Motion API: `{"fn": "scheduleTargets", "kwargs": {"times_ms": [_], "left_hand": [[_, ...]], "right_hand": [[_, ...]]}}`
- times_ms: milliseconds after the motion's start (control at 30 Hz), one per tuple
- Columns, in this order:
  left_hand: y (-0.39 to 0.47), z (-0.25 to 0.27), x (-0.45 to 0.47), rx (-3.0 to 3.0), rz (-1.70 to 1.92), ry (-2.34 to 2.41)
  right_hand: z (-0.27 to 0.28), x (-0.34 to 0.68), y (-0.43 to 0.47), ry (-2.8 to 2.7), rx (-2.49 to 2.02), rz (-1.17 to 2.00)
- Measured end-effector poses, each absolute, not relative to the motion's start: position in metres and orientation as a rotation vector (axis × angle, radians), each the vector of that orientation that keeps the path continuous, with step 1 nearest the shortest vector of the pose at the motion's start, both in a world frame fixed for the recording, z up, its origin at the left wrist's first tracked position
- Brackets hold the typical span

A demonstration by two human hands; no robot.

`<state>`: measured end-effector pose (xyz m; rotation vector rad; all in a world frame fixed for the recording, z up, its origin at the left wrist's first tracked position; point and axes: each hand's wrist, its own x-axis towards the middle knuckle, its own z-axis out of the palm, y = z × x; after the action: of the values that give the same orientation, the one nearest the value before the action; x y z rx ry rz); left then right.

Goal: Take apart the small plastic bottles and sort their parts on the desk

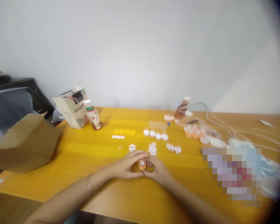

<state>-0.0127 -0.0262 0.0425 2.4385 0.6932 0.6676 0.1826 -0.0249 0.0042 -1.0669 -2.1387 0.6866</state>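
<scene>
My left hand and my right hand meet near the front of the yellow wooden table. Between them is a small round orange piece with a whitish centre; its exact kind is blurred. The fingers of both hands curve around it, and the thumbs come together at its near side. Just beyond my fingers lie a cluster of small white discs, a pile of white cut-out pieces and more white pieces with holes.
Farther back are rows of yellow discs, small white rings, white discs and clear pieces. A bottle and paper bag stand left, a brown bottle right. A cardboard box and white cables flank these.
</scene>
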Motion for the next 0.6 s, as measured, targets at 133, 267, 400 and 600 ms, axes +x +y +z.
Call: {"fn": "scheduleTargets", "kwargs": {"times_ms": [133, 267, 400, 600], "left_hand": [[-0.024, 0.044, -0.014, 2.483, 0.654, 0.669], [-0.023, 0.050, -0.011, 2.526, 0.686, 0.824], [-0.024, 0.058, -0.010, 2.542, 0.569, 0.551], [-0.024, 0.049, -0.007, 2.470, 0.628, 0.952]], "right_hand": [[0.004, 0.182, -0.025, -2.163, -1.073, 0.655], [0.001, 0.183, -0.024, -2.164, -1.076, 0.656], [0.000, 0.183, -0.023, -2.151, -1.072, 0.690], [0.001, 0.183, -0.023, -2.150, -1.115, 0.683]]}}
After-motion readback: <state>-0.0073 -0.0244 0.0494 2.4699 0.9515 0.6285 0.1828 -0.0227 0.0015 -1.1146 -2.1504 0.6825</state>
